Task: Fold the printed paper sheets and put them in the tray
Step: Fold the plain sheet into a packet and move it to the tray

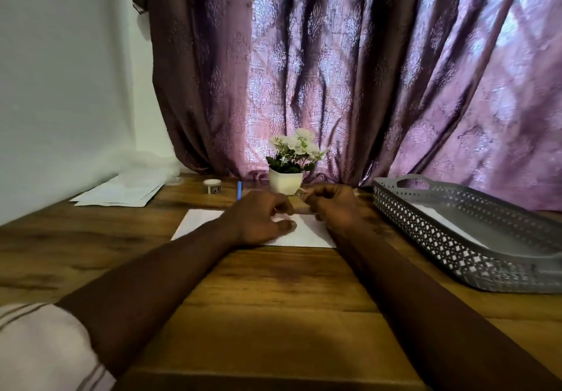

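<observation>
A white paper sheet [197, 222] lies flat on the wooden table [273, 284], straight ahead of me. Both hands meet over its far middle edge. My left hand [260, 217] has its fingers curled, with the fingertips and thumb down on the sheet. My right hand [333, 205] is next to it, knuckles up, its fingers curled in at the paper's far edge. The hands hide the middle of the sheet. The grey perforated tray [431, 240] stands at the right, with a white folded sheet [442, 220] lying inside it.
A loose stack of white sheets [121, 191] lies at the back left. A small white pot of white flowers [287, 179], a blue pen [239, 190] and a small roll of tape [212, 185] stand behind the hands. A purple curtain hangs behind the table.
</observation>
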A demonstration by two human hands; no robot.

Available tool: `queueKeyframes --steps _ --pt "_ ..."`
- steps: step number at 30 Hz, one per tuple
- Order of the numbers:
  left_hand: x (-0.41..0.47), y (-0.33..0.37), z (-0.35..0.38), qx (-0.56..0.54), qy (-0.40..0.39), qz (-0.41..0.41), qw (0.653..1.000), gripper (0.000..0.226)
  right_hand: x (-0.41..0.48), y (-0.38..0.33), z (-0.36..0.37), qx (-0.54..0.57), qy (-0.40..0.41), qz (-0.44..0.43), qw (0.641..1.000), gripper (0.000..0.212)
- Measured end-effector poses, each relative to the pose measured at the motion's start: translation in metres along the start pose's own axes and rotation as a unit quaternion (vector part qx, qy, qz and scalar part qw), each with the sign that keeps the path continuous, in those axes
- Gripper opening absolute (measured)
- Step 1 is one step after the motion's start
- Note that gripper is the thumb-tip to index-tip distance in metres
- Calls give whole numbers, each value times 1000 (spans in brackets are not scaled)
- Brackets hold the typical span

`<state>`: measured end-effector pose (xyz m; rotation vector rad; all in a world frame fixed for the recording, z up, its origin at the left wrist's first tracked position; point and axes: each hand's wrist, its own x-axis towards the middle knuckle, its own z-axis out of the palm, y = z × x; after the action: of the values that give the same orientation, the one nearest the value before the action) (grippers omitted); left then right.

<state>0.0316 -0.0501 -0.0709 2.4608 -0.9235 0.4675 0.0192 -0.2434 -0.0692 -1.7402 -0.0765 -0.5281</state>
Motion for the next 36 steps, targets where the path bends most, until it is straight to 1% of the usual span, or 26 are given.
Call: queueKeyframes --steps 2,5,7,9,12,16,19,25,36 --pt "1 2 8 4 -15 0 1000 35 -7 -2 -11 10 20 32 999 3" --pt "2 -7 7 -29 -12 -13 999 35 -12 -2 -16 13 29 63 998 21" --pt "4 -14 7 -40 -7 -8 999 27 -12 0 -16 7 33 82 996 28" --pt "4 -19 7 -49 -7 -7 999 16 -11 2 -16 -4 33 94 995 28" --pt "8 -23 9 -55 0 -2 999 12 -9 2 -18 -39 32 86 995 23" --pt "12 -21 11 -53 -15 -14 998 16 -6 2 -15 -91 30 66 993 21" --pt "12 -19 11 -52 -22 -22 998 17 -1 4 -13 -129 23 68 989 4" --pt "13 -20 11 -70 -28 -34 997 15 16 13 -14 -186 4 88 979 20" --pt "13 -19 10 -75 -31 -38 996 17 19 8 -11 -267 -11 86 960 24"
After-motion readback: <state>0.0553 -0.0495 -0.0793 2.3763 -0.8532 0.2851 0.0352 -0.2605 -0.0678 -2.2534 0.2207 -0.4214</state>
